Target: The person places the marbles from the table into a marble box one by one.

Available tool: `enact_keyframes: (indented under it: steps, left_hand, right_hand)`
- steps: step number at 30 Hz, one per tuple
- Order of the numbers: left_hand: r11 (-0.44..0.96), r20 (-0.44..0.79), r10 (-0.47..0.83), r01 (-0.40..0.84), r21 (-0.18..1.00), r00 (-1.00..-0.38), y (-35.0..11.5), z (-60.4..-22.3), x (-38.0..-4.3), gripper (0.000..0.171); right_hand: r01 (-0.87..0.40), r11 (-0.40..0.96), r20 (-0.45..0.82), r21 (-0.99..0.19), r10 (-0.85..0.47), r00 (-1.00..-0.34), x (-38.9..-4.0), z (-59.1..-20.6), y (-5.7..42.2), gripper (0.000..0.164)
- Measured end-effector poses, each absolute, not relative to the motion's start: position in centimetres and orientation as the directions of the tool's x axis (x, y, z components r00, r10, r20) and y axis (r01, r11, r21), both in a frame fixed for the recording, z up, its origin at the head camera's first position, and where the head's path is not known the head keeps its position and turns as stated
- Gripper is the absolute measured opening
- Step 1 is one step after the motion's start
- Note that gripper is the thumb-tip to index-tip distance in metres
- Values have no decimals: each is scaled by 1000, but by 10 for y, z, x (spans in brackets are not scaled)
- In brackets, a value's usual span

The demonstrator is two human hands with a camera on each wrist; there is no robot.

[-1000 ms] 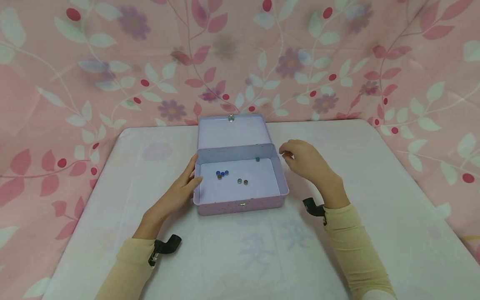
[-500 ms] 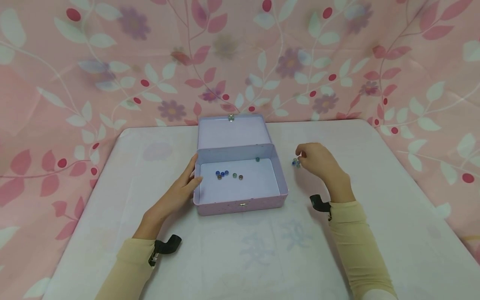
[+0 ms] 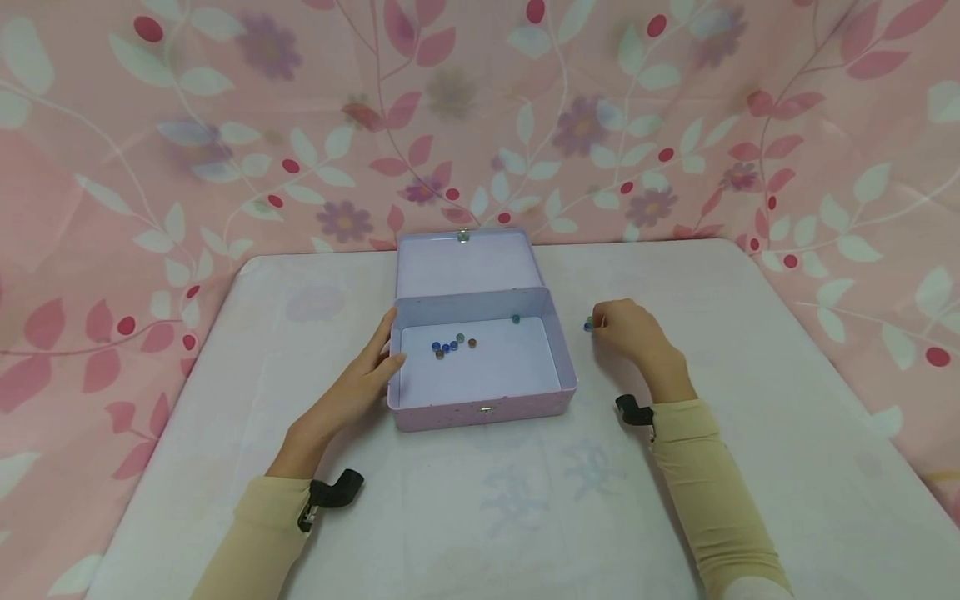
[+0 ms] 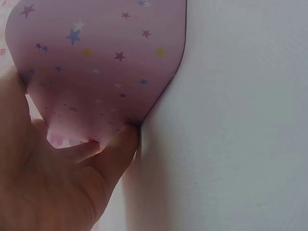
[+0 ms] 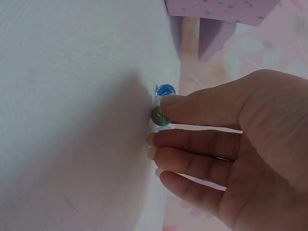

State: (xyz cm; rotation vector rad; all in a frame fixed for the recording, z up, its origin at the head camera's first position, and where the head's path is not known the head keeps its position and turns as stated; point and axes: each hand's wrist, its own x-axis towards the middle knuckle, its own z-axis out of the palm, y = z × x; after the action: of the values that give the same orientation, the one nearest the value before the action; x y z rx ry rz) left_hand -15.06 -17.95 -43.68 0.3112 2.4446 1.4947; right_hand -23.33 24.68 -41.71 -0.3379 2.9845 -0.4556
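Note:
In the head view, an open lavender tin box [image 3: 480, 414] holds several blue, green and brown glass marbles [image 3: 446, 348]. My left hand [image 3: 352, 392] grips the box's left end, thumb over the rim and fingers along the outer wall. Stars dot that wall [image 4: 120, 57] in the left wrist view. To the right of the box, my right hand [image 3: 633, 337] is low over the table at a small group of marbles. A dark green marble [image 5: 160, 116] is between its thumb and forefinger; a blue marble [image 5: 166, 90] sits just past the thumb. Fingers partly hide this group.
The box's hinged lid [image 3: 468, 265] leans back behind it, with a metal clasp [image 3: 462, 236] at its top edge. White cloth covers the table [image 3: 480, 517]. A pink floral curtain [image 3: 480, 125] stands along the back.
My right hand has moved right from beside the box, then down onto the marbles on the table. Inside the box, a green and a brown marble have rolled back and left. My left hand stays put.

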Motion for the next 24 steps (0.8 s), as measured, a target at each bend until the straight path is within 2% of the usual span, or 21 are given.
enact_keyframes:
  steps: [24]
  left_hand:
    - [435,-85,327,70,898,-941,-180,-439,-152,68]
  right_hand:
    - [-252,929,-35,-271,-271,-962,-232,-414,241,22]
